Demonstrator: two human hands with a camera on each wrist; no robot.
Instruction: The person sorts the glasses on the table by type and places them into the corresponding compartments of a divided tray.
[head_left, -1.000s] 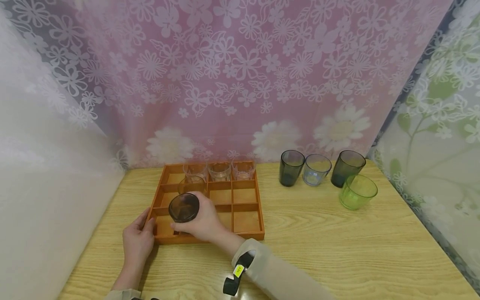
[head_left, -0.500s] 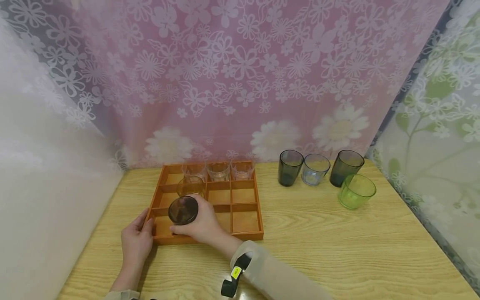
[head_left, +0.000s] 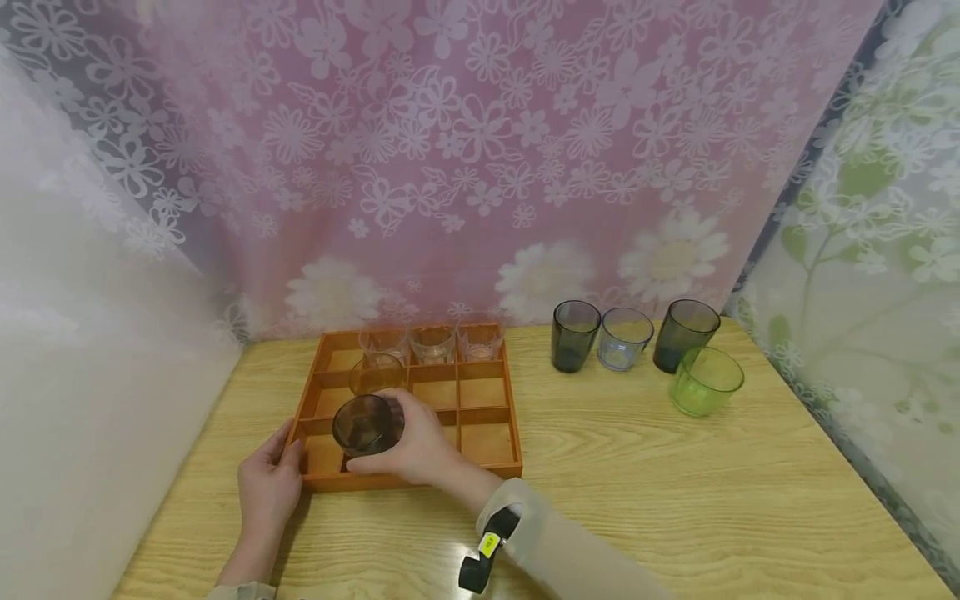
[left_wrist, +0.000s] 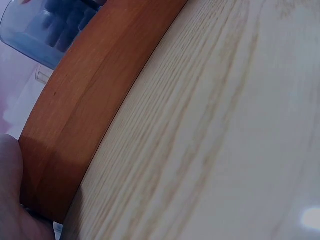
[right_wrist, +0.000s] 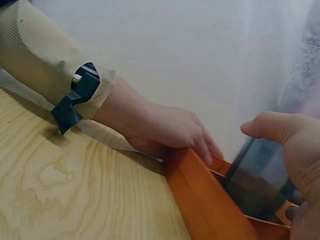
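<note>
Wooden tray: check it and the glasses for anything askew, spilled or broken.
Nothing stands out. The wooden tray sits flat on the table; its glasses stand upright. The right hand holds a dark glass in a front compartment; no spills or cracks.

The right hand (head_left: 420, 446) curls its fingers in a grip, the left hand (head_left: 266, 492) lies flat.
</note>
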